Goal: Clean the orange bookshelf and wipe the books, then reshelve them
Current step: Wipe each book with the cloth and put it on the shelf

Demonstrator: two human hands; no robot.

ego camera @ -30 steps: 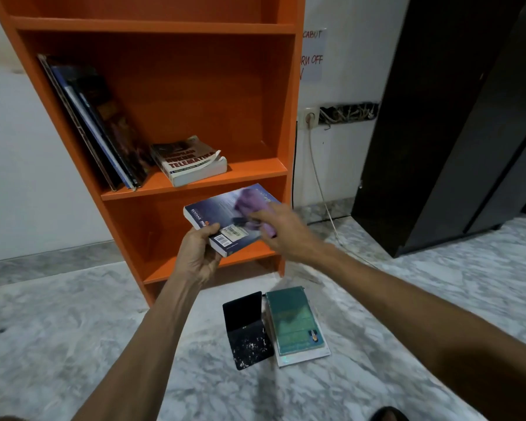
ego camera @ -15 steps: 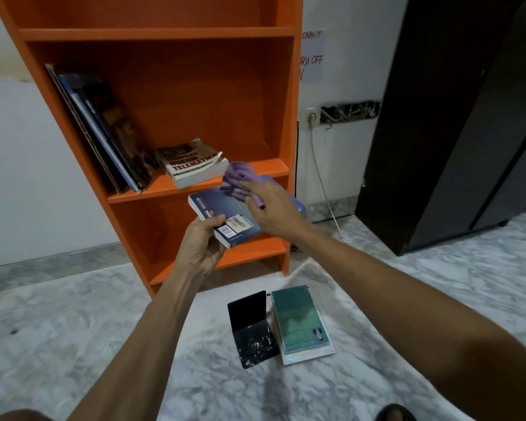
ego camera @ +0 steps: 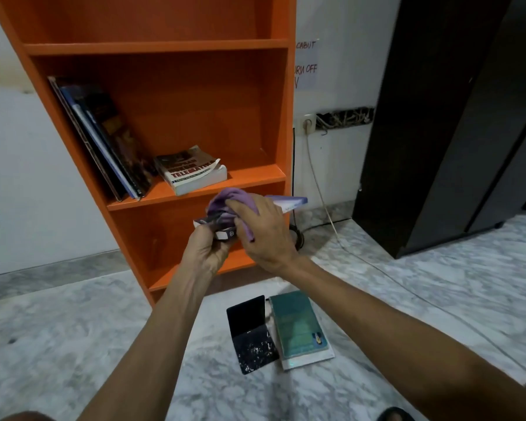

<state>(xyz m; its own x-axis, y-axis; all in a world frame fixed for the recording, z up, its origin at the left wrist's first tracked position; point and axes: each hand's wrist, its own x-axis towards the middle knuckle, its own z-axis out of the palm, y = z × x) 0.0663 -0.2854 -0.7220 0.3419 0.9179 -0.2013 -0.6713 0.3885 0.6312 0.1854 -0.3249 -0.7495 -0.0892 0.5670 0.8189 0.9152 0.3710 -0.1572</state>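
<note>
Blue book, place: I see the blue book (ego camera: 287, 203) held in the air in front of the orange bookshelf (ego camera: 257, 177), just under its middle board and above the marble floor (ego camera: 73, 344).
Left hand: my view shows the left hand (ego camera: 206, 253) with fingers curled around the book's near-left corner, gripping it.
Right hand: the right hand (ego camera: 263, 233) lies on top of the cover, fingers bent over a bunched purple cloth (ego camera: 233, 198) and pressing it onto the book.
Change: a second ago the cover tipped toward me, barcode showing. Now the book sits higher and flatter, almost edge-on, and the cloth has travelled from the right part of the cover to the left end.
Meaning: I judge one wiping pass over this cover is nearly done; the book is not yet reshelved.
Long axis: it runs from the gripped corner up and right, its far end poking past the shelf's right side panel.
Facing: cover upward, mostly hidden under the hand.
Waiting: a black book (ego camera: 251, 332) and a green book (ego camera: 299, 323) lie side by side on the floor.
Shelved: leaning books (ego camera: 110, 141) and one flat book (ego camera: 192, 170).
</note>
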